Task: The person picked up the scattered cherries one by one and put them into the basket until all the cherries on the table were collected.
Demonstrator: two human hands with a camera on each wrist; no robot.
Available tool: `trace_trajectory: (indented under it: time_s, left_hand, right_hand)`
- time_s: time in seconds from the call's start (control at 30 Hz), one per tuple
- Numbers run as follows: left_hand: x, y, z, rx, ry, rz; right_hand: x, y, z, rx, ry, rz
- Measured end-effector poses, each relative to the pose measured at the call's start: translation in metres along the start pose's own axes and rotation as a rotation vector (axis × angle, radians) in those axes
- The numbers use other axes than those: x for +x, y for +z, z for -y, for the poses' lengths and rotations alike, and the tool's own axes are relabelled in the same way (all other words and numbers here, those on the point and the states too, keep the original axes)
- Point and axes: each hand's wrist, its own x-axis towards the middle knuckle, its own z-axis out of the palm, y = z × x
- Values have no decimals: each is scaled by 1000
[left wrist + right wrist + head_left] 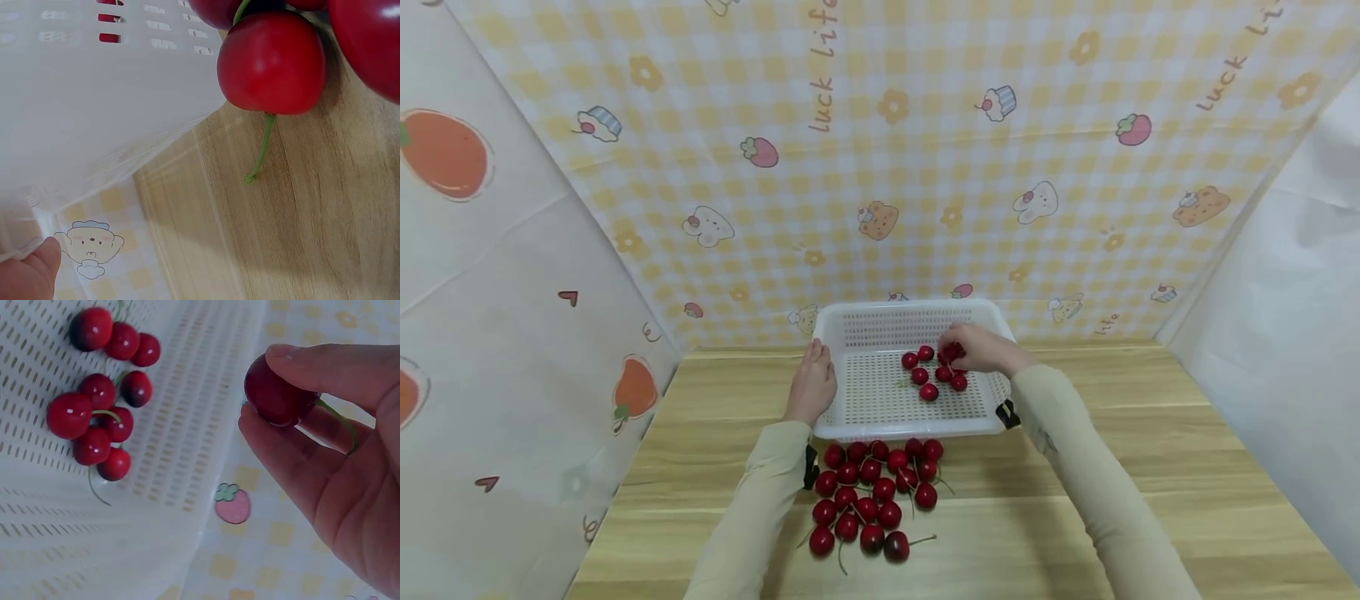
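A white plastic basket with slotted walls stands on the table, several red cherries lying in its right half. My left hand holds the basket's left rim; in the left wrist view only a fingertip shows at that edge. Reaching over the basket's right side, my right hand pinches a dark red cherry between thumb and fingers, its green stem towards the palm. Loose cherries, many with stems, are spread on the table in front of the basket.
The wooden table extends to both sides of the basket. A yellow checked cloth hangs right behind it. White cloths hang to the left and right. A black clip-like piece shows by my right sleeve.
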Motion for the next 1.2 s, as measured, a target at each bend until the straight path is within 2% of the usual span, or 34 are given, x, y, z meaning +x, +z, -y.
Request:
trace_trajectory:
  time_s: [0.13, 0.2, 0.23, 0.33, 0.43, 0.77, 1.03, 1.2]
  left_hand:
    - [-1, 1, 0, -4, 19, -15]
    - [-2, 0, -2, 8, 24, -23]
    - [-4, -6, -11, 9, 4, -9]
    - [-4, -8, -13, 44, -1, -5]
    - [-4, -10, -14, 68, -8, 8]
    - [-2, -9, -12, 51, -10, 11]
    - [-2, -8, -12, 45, -21, 22]
    - [-2, -9, -11, 53, -33, 29]
  right_hand:
    - [21, 3, -14, 19, 80, 90]
    - [29, 7, -19, 40, 155, 158]
    - [33, 10, -22, 49, 196, 194]
    - [40, 19, -26, 69, 328, 296]
    - [44, 27, -28, 65, 404, 350]
    - [43, 33, -11, 32, 552, 377]
    - [43, 34, -5, 27, 576, 384]
    - [46, 36, -10, 41, 598, 395]
